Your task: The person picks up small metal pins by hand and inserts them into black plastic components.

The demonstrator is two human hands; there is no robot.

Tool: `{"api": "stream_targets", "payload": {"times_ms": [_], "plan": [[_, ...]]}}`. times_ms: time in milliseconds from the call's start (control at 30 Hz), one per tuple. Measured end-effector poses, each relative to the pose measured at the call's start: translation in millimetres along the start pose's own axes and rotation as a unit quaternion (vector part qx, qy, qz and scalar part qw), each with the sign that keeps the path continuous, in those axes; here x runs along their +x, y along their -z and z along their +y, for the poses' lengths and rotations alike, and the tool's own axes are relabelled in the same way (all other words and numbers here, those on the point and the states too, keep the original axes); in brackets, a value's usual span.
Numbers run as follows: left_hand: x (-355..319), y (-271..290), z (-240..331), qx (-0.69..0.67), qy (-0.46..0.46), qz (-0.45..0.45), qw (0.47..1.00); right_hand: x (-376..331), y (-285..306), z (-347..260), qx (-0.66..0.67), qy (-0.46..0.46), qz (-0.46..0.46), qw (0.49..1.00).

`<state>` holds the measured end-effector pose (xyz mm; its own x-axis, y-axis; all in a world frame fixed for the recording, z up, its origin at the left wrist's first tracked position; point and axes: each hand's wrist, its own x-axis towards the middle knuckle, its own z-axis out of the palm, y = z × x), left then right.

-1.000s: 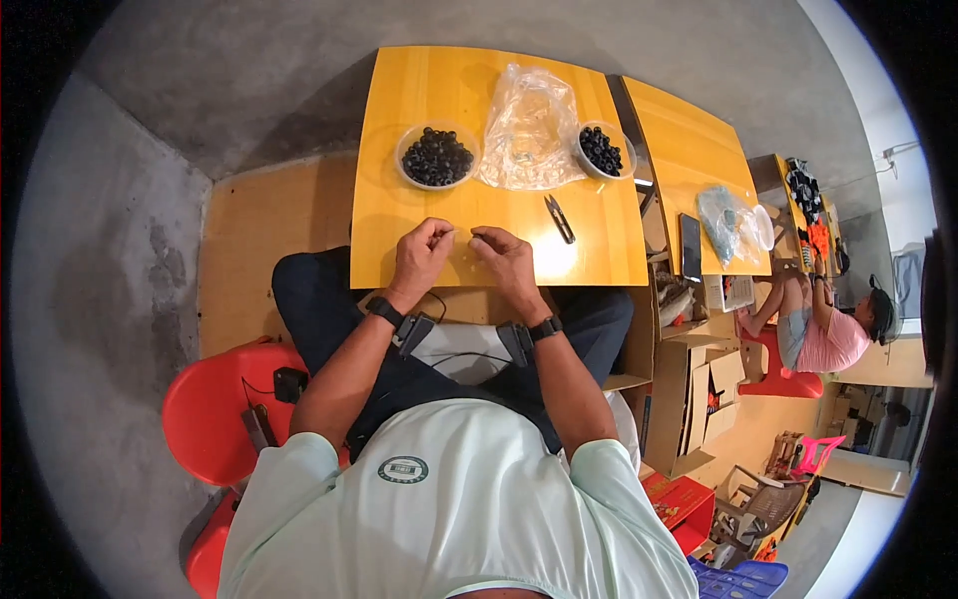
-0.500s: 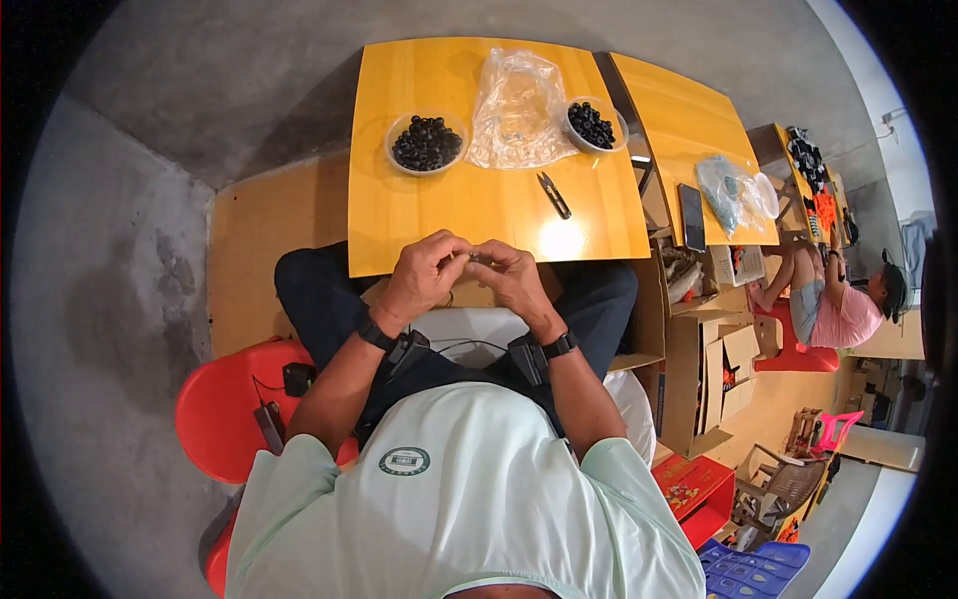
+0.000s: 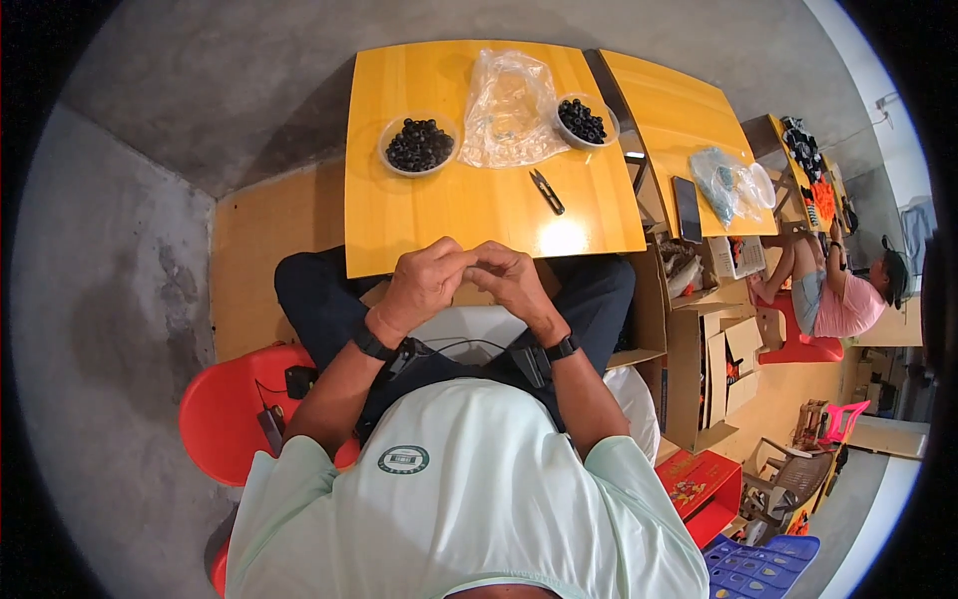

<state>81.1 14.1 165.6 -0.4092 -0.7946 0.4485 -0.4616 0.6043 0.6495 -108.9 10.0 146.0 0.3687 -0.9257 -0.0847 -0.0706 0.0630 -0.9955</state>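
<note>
My left hand (image 3: 424, 285) and my right hand (image 3: 511, 282) meet just off the near edge of the yellow table (image 3: 439, 215). Both have their fingers bent and pinched together, the tips touching or nearly so. Whatever lies between them is too small or hidden to name. Beyond them, a pair of black thread snips (image 3: 547, 192) rests on the table. At the far left stands a clear bowl (image 3: 385, 160) of black beads (image 3: 419, 145). A second clear bowl (image 3: 611, 138) with black beads (image 3: 581, 121) is at the far right, beside a crumpled clear plastic bag (image 3: 509, 110).
A second yellow table (image 3: 679, 105) on the right holds a phone (image 3: 687, 210) and a plastic bag (image 3: 720, 185). Below it are open cardboard boxes (image 3: 733, 369). A red chair (image 3: 225, 419) stands at my left. Another person (image 3: 843, 299) sits at the far right.
My fingertips have drawn closer together, and the small thing glimpsed between them is now hidden. The table and its contents appear shifted slightly left in the view.
</note>
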Motion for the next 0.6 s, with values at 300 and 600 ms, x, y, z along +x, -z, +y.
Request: {"api": "stream_targets", "payload": {"times_ms": [300, 600], "plan": [[-7.4, 6.1, 0.6, -0.197, 0.143, 0.02, 0.97, -1.9, 0.6, -13.7, 0.075, -0.012, -0.039, 0.996], [4.1, 31.4, 8.9, -0.107, 0.04, -0.083, 0.99, -2.5, 7.2, -18.2, 0.12, -0.095, -0.128, 0.98]]}}
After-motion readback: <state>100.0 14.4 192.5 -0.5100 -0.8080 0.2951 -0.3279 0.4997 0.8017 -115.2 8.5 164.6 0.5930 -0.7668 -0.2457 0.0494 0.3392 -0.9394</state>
